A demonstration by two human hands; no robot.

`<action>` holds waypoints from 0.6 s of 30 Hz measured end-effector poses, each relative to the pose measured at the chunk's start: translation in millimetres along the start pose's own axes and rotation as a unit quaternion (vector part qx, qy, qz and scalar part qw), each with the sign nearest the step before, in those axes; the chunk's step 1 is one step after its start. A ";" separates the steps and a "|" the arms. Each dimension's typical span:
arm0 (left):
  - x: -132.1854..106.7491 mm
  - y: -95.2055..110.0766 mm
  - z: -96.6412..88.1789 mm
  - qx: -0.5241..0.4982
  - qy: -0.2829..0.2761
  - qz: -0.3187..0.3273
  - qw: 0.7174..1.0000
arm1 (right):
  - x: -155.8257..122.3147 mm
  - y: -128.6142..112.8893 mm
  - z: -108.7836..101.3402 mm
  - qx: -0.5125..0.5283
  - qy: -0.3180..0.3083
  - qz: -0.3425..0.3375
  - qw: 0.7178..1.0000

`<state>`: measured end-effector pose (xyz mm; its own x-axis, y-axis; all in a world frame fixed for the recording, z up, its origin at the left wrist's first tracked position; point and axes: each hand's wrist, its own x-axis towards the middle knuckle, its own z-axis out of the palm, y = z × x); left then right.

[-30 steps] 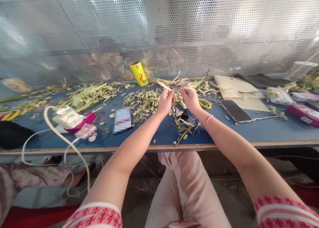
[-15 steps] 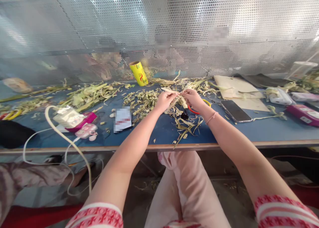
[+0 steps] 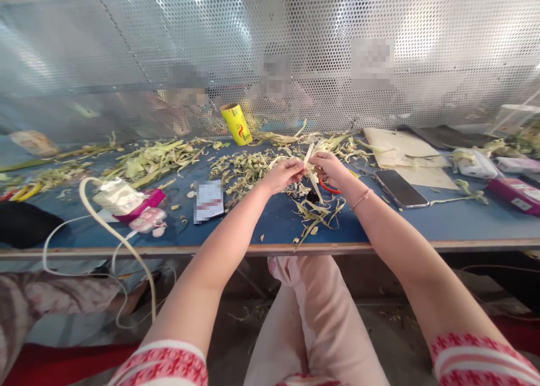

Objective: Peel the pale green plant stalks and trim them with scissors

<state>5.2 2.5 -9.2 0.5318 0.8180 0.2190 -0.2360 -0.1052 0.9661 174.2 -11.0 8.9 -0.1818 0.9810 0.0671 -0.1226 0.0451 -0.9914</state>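
Lighting: bright, diffuse over the blue tabletop (image 3: 447, 220); shadows soft. Glare: white streaks across the perforated metal panel (image 3: 312, 48), strongest upper right. Dim zone: floor (image 3: 234, 324) beneath, shaded. Focus: left hand (image 3: 284, 175), right hand (image 3: 331, 169) and pale strip (image 3: 314, 179) between them, fine detail soft; cup (image 3: 514, 119) at right edge hazy. Distortion: wide-angle stretch, forearms (image 3: 390, 239) broadened toward lower corners. Masking: pixelated squares (image 3: 372, 63) over the panel.

Bench (image 3: 439, 225): blue top, thin brownish front edge
Screen (image 3: 312, 37): perforated grey metal along the bench's far side
Floor (image 3: 230, 346): dim grey, in shadow beneath
Light: white glare (image 3: 422, 20), brightest at the screen's upper right
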 end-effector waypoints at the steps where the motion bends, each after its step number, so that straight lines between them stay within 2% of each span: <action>1: -0.3 0.8 0.3 0.002 0.002 -0.007 1.000 | 0.1 0.1 0.0 0.001 0.001 -0.003 1.000; 14: -1.2 0.4 2.4 0.055 0.006 -0.019 0.998 | 1.6 0.4 0.6 0.038 -0.015 0.014 0.999; 18: 0.6 -0.6 3.3 0.036 0.019 -0.024 0.999 | 3.7 3.3 1.5 0.007 -0.004 0.007 1.000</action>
<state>8.3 1.2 -9.3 0.5099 0.8435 0.1687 -0.1507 -0.1055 0.9829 171.6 -7.5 6.0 -0.1917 0.9799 0.0545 -0.1337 0.0289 -0.9906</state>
